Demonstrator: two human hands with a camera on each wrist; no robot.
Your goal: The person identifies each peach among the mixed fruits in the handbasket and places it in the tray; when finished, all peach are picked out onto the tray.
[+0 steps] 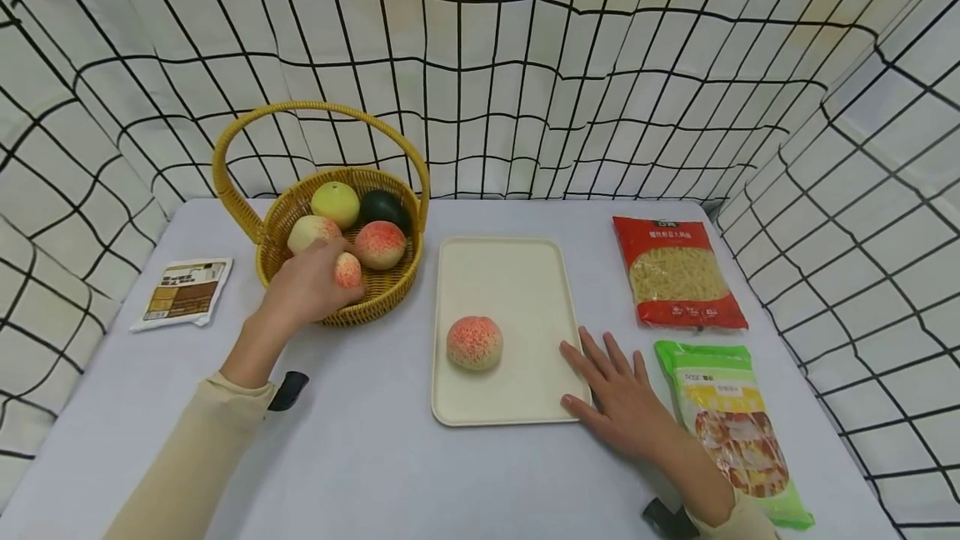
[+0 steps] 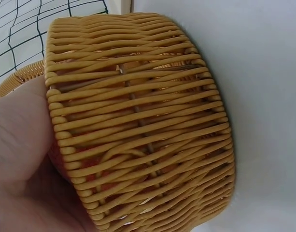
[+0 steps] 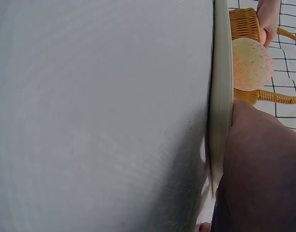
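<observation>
My left hand (image 1: 309, 280) reaches over the near rim of the wicker basket (image 1: 378, 305), its fingers curled round a small red-speckled peach (image 1: 348, 270). Around it in the basket lie a pale peach (image 1: 312, 232), a redder peach (image 1: 381, 244), a yellow-green round fruit (image 1: 335, 203) and a dark green fruit (image 1: 385, 209). In the left wrist view the basket's woven side (image 2: 138, 116) hides most of what that hand grips. Fingers spread, my right hand (image 1: 618, 394) rests at the right edge of the cream tray (image 1: 510, 273). Another peach (image 1: 475, 343) sits on the tray's left part.
On the right lie a red noodle packet (image 1: 678, 273) and a green-and-yellow food packet (image 1: 735, 432), the latter beside my right forearm. A small white-and-brown packet (image 1: 183, 292) is left of the basket. Black netting (image 1: 495, 65) over white sheets walls the table's back and sides.
</observation>
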